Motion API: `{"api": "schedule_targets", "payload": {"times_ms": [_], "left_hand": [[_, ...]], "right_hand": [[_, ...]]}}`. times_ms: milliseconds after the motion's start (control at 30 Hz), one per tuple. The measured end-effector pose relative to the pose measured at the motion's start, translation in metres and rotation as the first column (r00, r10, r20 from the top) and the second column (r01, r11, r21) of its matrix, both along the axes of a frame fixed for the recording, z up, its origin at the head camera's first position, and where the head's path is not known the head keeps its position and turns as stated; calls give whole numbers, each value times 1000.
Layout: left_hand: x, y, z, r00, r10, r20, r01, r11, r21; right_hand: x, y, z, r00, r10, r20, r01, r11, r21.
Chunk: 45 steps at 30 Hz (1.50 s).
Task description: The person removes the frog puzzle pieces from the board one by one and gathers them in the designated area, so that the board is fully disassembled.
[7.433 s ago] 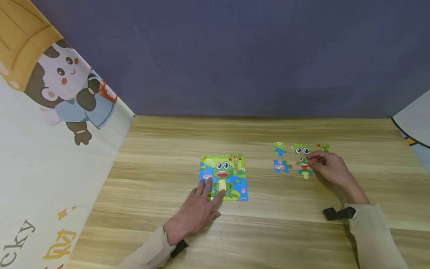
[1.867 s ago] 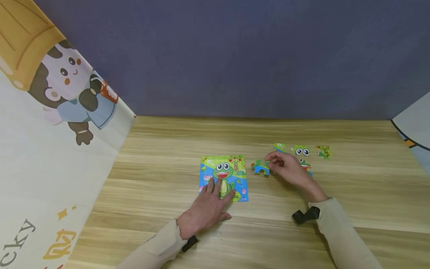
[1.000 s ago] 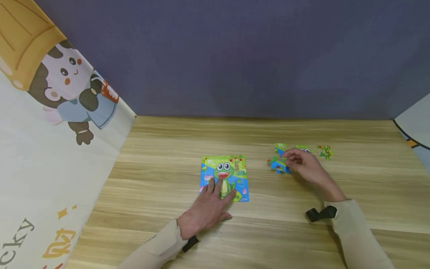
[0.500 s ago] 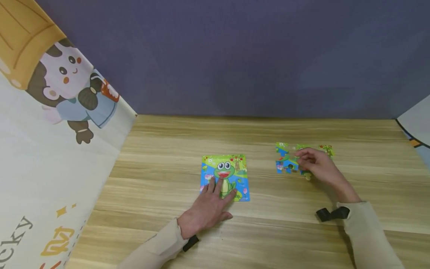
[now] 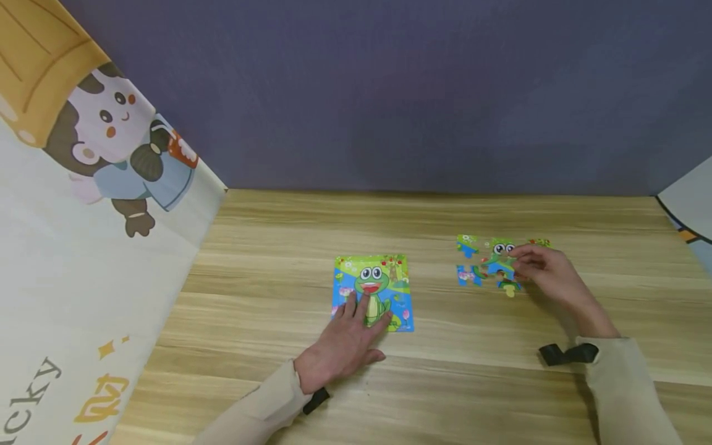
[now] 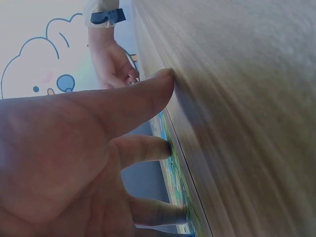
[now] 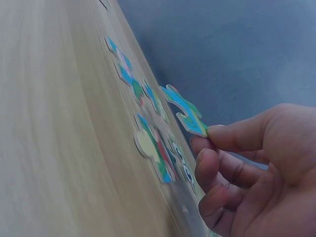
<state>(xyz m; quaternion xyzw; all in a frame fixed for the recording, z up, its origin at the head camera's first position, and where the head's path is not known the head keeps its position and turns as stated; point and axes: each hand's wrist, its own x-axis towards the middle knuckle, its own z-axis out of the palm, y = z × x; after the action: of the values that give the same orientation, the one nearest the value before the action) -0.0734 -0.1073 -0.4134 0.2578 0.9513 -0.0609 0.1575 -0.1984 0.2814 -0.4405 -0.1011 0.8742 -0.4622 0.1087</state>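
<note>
My right hand (image 5: pixel 547 275) pinches a blue and green jigsaw piece (image 7: pixel 185 106) between thumb and forefinger, raised off the table. In the head view it overlaps the loose pieces lying below. Among these are a piece with the frog's eyes (image 5: pixel 503 248), a piece with the frog's red mouth and yellow belly (image 7: pixel 150 148) and a blue piece with a pink flower (image 5: pixel 468 275). My left hand (image 5: pixel 342 349) rests with spread fingers on a square frog puzzle board (image 5: pixel 347 272), fingertips touching its lower half. The hand hides the board's lower left part.
A blue-green corner piece (image 5: pixel 466 245) lies at the back left of the loose group, and a tree piece (image 5: pixel 539 242) at its back right, partly behind the right hand. A dark blue wall (image 5: pixel 389 111) rises behind the wooden table (image 5: pixel 267 247).
From close beside the board, the right hand has carried the pinched piece rightward to over the loose pieces. The left hand shifted slightly right on the board earlier and has since stayed put.
</note>
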Motion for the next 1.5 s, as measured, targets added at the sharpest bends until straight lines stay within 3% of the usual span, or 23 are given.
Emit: {"api": "schedule_targets", "payload": {"times_ms": [300, 500, 967, 1167, 1500], "left_hand": [[5, -5, 1, 1000, -5, 13, 5, 1000, 1], [9, -7, 3, 999, -4, 43, 4, 1000, 0], [7, -6, 4, 998, 9, 56, -8, 1000, -12], [8, -7, 6, 998, 11, 66, -11, 1000, 3], [10, -8, 5, 1000, -19, 19, 19, 1000, 11]], "right_hand": [[9, 11, -2, 997, -68, -33, 70, 994, 86], [20, 18, 0, 996, -84, -41, 87, 995, 58], [28, 45, -6, 989, -142, -46, 146, 983, 115], [30, 55, -7, 989, -143, -29, 145, 983, 116], [34, 66, -8, 995, -97, -19, 98, 991, 86]]}}
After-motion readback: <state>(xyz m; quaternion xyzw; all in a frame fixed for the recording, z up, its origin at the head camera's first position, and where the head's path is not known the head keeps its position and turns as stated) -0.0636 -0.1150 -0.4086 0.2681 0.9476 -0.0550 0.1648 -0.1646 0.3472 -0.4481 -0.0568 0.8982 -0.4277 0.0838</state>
